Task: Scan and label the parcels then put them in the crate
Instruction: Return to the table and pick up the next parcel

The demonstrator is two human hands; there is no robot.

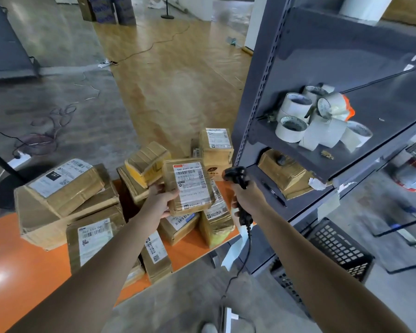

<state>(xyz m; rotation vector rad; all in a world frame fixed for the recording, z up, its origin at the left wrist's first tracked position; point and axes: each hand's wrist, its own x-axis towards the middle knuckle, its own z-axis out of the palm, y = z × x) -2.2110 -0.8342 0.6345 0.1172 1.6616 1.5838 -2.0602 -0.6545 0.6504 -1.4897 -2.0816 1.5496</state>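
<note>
My left hand (162,199) grips a small brown parcel (190,186) by its left edge and holds it up, its white barcode label facing me. My right hand (244,200) grips a black handheld scanner (238,177) by the handle, its head just right of the parcel and turned toward it. Several more taped cardboard parcels (65,188) are piled on the orange table (17,251) below. A black plastic crate (334,251) stands on the floor at the lower right, under the shelving.
A grey metal shelf unit (322,75) stands at the right, carrying white label rolls (296,114), with a box (283,171) and a pen (274,194) one level down. The scanner's cable (238,270) hangs to the floor. A black stand (3,164) rises at the left.
</note>
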